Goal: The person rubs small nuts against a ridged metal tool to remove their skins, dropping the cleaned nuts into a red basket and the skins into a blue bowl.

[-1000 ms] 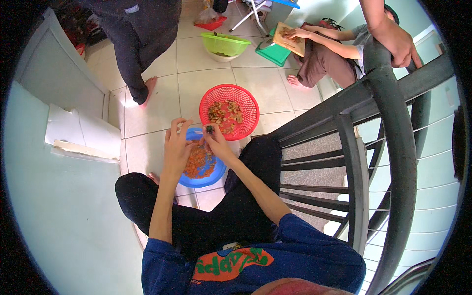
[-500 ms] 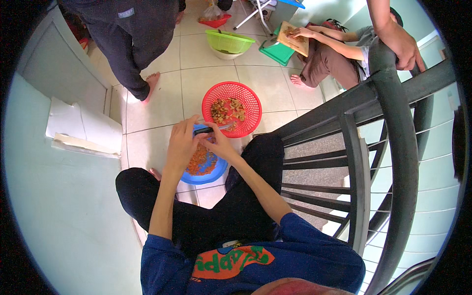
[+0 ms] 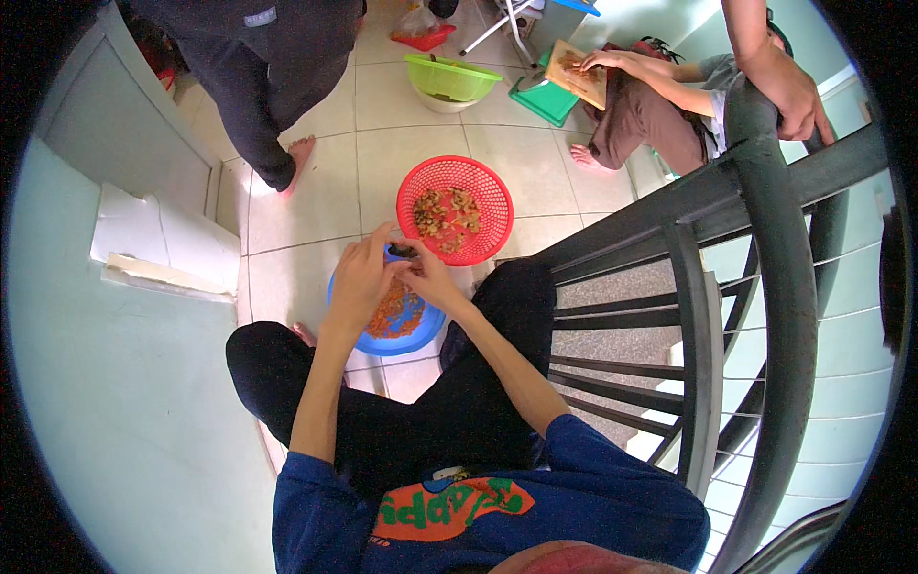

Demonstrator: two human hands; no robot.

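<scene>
"So, what's that dark thing [image 3: 403, 251]?"

"Small, blackish, its outline too blurred for me to name. It sits between my fingers, over the far side of the blue bowl [image 3: 421, 335]."

"And your hands?"

"My right hand [image 3: 427, 278] pinches it; my left hand [image 3: 360, 279] curls close against it, though I can't tell whether that one grips. Orange bits [image 3: 387, 319] lie in the bowl; beyond stands a red basket [image 3: 498, 214] with brownish pieces [image 3: 435, 213] inside."

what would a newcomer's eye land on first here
Probably the bright red basket on the tiled floor ahead, holding brownish pieces. Next, the blue basin of orange bits below the left hand and right hand, then the dark railing on the right.
</scene>
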